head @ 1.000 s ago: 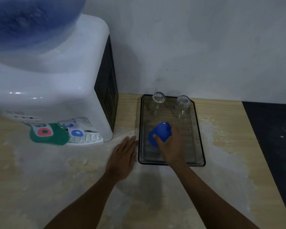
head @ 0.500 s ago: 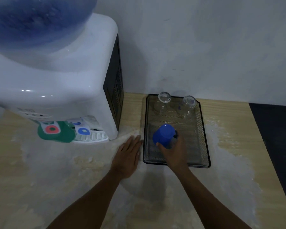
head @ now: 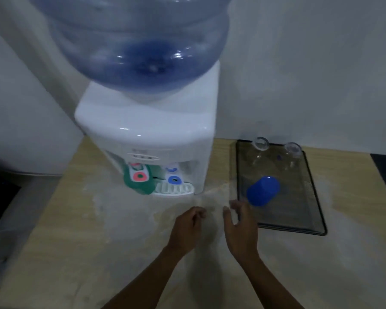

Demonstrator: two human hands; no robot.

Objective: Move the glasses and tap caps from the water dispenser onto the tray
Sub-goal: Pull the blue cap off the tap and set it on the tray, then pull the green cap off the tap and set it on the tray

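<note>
A blue tap cap lies on its side on the dark mesh tray, near its left edge. Two clear glasses stand at the tray's far end. A green cap covers the left tap of the white water dispenser; the right tap shows a blue button. My right hand hovers just left of the tray, fingers apart, empty. Over the table in front of the dispenser my left hand is loosely curled and holds nothing.
A large blue water bottle sits on top of the dispenser. A white drip grid juts out under the taps. The wooden table meets a white wall behind; dark floor lies beyond its left and right edges.
My right hand has let go of the blue cap, which now lies on the tray, and pulled back left. My left hand lifted and curled. The view swung left and up toward the dispenser.
</note>
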